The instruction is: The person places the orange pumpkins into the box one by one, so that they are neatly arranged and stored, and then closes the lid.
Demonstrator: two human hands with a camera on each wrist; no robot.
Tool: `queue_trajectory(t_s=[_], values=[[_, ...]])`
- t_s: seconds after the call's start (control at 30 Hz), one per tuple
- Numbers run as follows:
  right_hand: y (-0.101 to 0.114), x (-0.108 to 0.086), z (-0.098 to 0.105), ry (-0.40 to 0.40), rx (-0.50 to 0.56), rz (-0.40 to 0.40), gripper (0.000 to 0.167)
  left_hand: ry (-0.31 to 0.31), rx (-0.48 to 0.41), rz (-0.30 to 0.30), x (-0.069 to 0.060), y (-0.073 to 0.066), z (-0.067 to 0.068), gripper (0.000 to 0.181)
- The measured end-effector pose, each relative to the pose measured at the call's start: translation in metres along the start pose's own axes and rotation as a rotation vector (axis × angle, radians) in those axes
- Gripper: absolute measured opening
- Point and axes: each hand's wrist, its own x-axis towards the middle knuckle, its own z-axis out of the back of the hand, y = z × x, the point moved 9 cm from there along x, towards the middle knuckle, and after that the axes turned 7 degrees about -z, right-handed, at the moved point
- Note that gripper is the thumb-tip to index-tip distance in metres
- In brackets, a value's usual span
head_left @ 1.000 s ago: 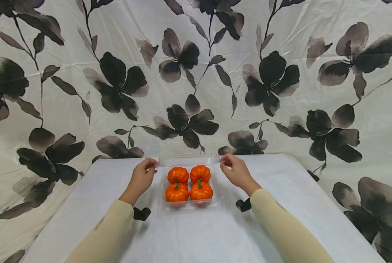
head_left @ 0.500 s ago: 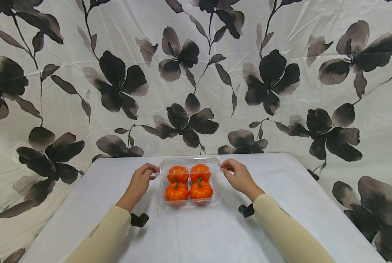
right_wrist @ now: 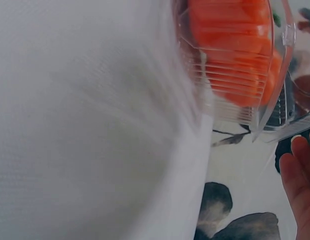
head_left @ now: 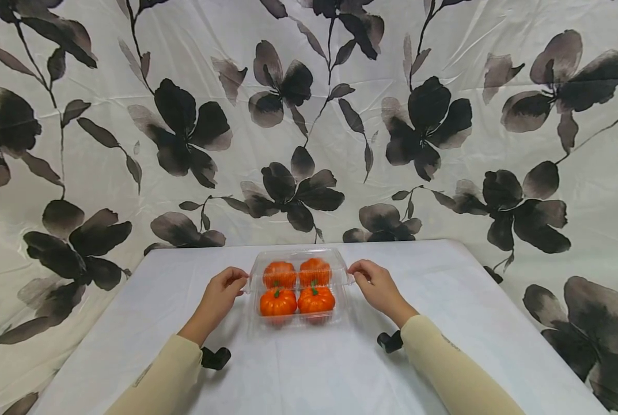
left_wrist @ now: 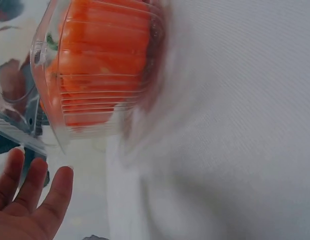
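A clear plastic clamshell box (head_left: 297, 324) stands at the middle of the table, holding several small orange pumpkins (head_left: 278, 302) with green stems. Its hinged lid (head_left: 295, 255) tilts forward over the back pumpkins, partly lowered. At the lid's left edge, my left hand (head_left: 215, 301) pinches it between thumb and index finger. The right hand (head_left: 380, 291) pinches the opposite edge. In the left wrist view the other fingers (left_wrist: 56, 197) stretch out beside the box, apart from it; the pinch itself is mostly out of frame. Right fingers (right_wrist: 295, 175) show at the right wrist view's edge.
A white cloth covers the table (head_left: 298, 374). Behind it hangs a white curtain (head_left: 360, 190) with dark flowers. A dark wrist camera (head_left: 216, 358) sits under the left sleeve, another camera (head_left: 390, 342) under the right.
The lid has swung from upright behind the pumpkins forward and down over the back ones. Both hands have come slightly nearer with its edges, still pinching them. The box base stays put.
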Motion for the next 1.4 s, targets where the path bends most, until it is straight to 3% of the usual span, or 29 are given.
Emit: queue_trajectory(t_s=[0.2, 0.4, 0.6, 0.83, 1.2, 1.4], values=[[-0.006, -0.003, -0.004, 0.001, 0.014, -0.039, 0.016, 0.017, 0.072, 0.0, -0.003, 0.004, 0.001, 0.023], [-0.011, -0.005, -0.006, 0.003, 0.037, -0.055, 0.012, 0.045, 0.073, 0.031, -0.007, 0.008, -0.002, 0.025], [-0.016, -0.009, -0.01, 0.03, 0.058, -0.099, 0.013, 0.058, 0.076, 0.002, -0.01, 0.009, -0.004, 0.026], [-0.02, -0.013, -0.015, 0.085, 0.074, -0.147, 0.027, 0.091, 0.11, 0.022, -0.015, 0.012, -0.008, 0.027], [-0.025, -0.018, -0.024, 0.19, 0.036, -0.17, 0.053, 0.113, 0.075, 0.012, -0.022, 0.014, -0.012, 0.029], [-0.031, -0.025, -0.032, 0.292, 0.117, -0.244, 0.064, 0.142, 0.049, 0.072, -0.026, 0.022, -0.017, 0.046]])
